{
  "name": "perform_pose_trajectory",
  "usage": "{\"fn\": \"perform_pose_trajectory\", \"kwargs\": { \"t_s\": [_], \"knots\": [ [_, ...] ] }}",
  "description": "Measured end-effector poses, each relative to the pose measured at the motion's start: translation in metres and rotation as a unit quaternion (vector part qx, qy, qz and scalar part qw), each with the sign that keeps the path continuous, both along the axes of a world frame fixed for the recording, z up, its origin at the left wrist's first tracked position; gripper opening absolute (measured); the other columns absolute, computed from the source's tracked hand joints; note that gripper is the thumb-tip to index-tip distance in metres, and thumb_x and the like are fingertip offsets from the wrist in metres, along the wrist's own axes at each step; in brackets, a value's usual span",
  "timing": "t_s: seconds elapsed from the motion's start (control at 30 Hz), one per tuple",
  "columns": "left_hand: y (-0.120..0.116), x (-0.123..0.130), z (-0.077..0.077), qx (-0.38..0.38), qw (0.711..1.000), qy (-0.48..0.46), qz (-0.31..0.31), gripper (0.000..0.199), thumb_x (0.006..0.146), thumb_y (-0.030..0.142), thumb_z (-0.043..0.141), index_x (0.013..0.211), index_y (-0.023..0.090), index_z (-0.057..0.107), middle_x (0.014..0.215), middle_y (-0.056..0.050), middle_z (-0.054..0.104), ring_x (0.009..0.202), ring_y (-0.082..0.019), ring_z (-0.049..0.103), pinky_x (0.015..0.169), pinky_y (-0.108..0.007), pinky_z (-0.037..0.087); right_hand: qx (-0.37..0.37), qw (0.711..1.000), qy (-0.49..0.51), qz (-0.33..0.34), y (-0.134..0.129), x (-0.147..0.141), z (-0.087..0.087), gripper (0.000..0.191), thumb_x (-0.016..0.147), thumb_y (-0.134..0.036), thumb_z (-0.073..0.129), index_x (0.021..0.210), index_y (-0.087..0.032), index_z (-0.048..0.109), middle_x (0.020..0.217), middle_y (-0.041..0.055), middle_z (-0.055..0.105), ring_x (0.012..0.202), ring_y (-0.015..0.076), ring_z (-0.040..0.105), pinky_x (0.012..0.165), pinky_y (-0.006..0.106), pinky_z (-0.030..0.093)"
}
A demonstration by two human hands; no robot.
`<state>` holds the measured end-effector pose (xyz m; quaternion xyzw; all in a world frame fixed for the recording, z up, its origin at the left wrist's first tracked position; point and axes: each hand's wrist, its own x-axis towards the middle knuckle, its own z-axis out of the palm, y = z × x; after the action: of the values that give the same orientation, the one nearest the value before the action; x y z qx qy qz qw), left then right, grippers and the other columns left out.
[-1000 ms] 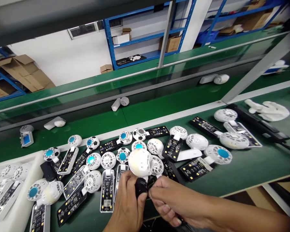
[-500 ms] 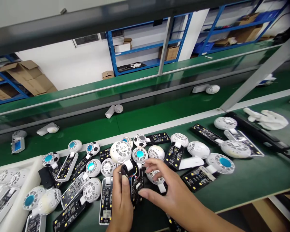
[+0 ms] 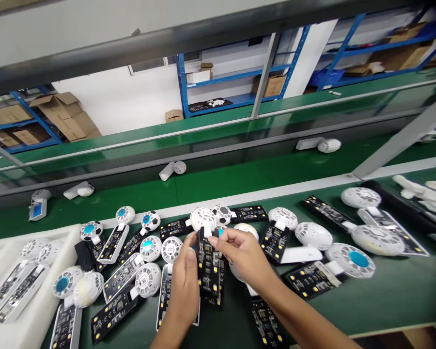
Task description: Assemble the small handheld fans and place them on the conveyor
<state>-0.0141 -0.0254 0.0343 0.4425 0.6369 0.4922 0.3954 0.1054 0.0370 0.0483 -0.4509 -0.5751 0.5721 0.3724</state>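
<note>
My left hand (image 3: 183,283) is closed along the left side of a black circuit board unit (image 3: 209,271), holding it upright above the bench. A white joint links the board to a round, vented white head (image 3: 202,218) at its top. My right hand (image 3: 241,249) pinches the board's upper right edge between thumb and fingers. Yellow-white LEDs show on the board's face. Just behind and below it lies another black board, mostly covered. To the left of my left hand lies a white-framed board (image 3: 163,295), partly hidden by that hand.
Several similar units with round heads cover the green bench, among them a blue-centred one (image 3: 350,259). A white foam tray (image 3: 67,247) with units stands at left. At right lie a black tool (image 3: 407,208) and white gloves (image 3: 425,194). Behind runs a green conveyor (image 3: 210,184) carrying white units.
The held unit has turned, so its board face now shows where wires were visible. My right hand has gone from spread fingers to pinching the board's edge. The view has shifted slightly.
</note>
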Motion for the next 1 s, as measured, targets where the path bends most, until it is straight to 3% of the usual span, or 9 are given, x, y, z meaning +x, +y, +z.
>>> {"fn": "perform_pose_trajectory", "kwargs": {
  "t_s": [0.13,0.23,0.33,0.4,0.47,0.57,0.8,1.0],
  "knots": [
    [-0.003,-0.005,-0.007,0.026,0.987,0.158,-0.011,0.07,0.079,0.046,0.053,0.137,0.018,0.027,0.141,-0.012,0.035,0.128,-0.028,0.034,0.104,-0.047,0.03,0.026,0.999,-0.031,0.022,0.009,-0.014,-0.002,0.033,0.08,-0.039,0.046,0.054,-0.019,0.046,0.047,-0.0047,0.041,0.044,0.0108,0.04,0.046,0.023,0.032],
    [0.002,-0.012,-0.013,0.017,0.977,0.211,-0.02,0.058,0.084,0.036,0.045,0.135,0.01,0.032,0.138,-0.015,0.039,0.129,-0.025,0.034,0.106,-0.045,0.028,0.077,0.993,-0.057,0.067,0.009,-0.02,-0.003,0.027,0.081,-0.029,0.046,0.058,-0.017,0.056,0.055,-0.0002,0.051,0.057,0.0154,0.05,0.058,0.027,0.04],
    [0.005,-0.019,-0.017,-0.005,0.981,0.194,-0.014,0.052,0.089,0.037,0.036,0.131,0.009,0.037,0.135,-0.015,0.044,0.126,-0.023,0.039,0.105,-0.043,0.03,0.175,0.977,-0.108,0.055,0.005,-0.023,-0.009,0.012,0.076,-0.019,0.051,0.075,-0.018,0.063,0.077,0.0053,0.054,0.077,0.0213,0.052,0.075,0.036,0.042],
    [0.005,-0.02,-0.02,0.003,0.983,0.186,-0.003,0.05,0.09,0.038,0.033,0.129,0.008,0.041,0.132,-0.016,0.047,0.123,-0.023,0.042,0.104,-0.043,0.032,0.253,0.953,-0.161,0.037,0.003,-0.024,-0.015,0.016,0.072,-0.014,0.054,0.084,-0.019,0.063,0.088,0.0078,0.052,0.087,0.0247,0.05,0.08,0.042,0.043],
    [0.004,-0.018,-0.022,0.021,0.982,0.186,0.011,0.048,0.09,0.036,0.032,0.127,0.007,0.043,0.131,-0.017,0.049,0.122,-0.023,0.044,0.103,-0.043,0.033,0.309,0.93,-0.196,0.024,0.002,-0.026,-0.021,0.018,0.069,-0.009,0.057,0.082,-0.02,0.062,0.098,0.0099,0.051,0.098,0.0279,0.047,0.084,0.046,0.043],
    [0.002,-0.016,-0.025,0.037,0.982,0.183,0.0,0.047,0.09,0.034,0.032,0.128,0.008,0.043,0.131,-0.016,0.048,0.122,-0.023,0.044,0.103,-0.042,0.035,0.333,0.926,-0.176,-0.003,0.003,-0.03,-0.028,0.015,0.073,-0.007,0.054,0.077,-0.02,0.061,0.114,0.0119,0.049,0.111,0.0299,0.043,0.091,0.05,0.04],
    [0.001,-0.016,-0.023,0.079,0.985,0.152,0.01,0.042,0.09,0.035,0.033,0.124,0.014,0.049,0.127,-0.013,0.053,0.118,-0.023,0.048,0.101,-0.041,0.038,0.355,0.931,-0.085,0.015,0.0,-0.031,-0.029,0.016,0.082,-0.009,0.043,0.075,-0.02,0.052,0.099,0.0101,0.059,0.097,0.0225,0.057,0.084,0.042,0.047],
    [-0.005,-0.016,-0.003,0.029,0.996,0.065,0.054,0.046,0.088,0.043,0.038,0.122,0.015,0.05,0.124,-0.011,0.056,0.122,-0.024,0.044,0.1,-0.04,0.039,0.362,0.931,-0.031,0.025,-0.002,-0.026,-0.014,0.014,0.083,-0.009,0.044,0.077,-0.021,0.048,0.099,0.0106,0.057,0.097,0.0208,0.058,0.084,0.039,0.048]
  ]
}}
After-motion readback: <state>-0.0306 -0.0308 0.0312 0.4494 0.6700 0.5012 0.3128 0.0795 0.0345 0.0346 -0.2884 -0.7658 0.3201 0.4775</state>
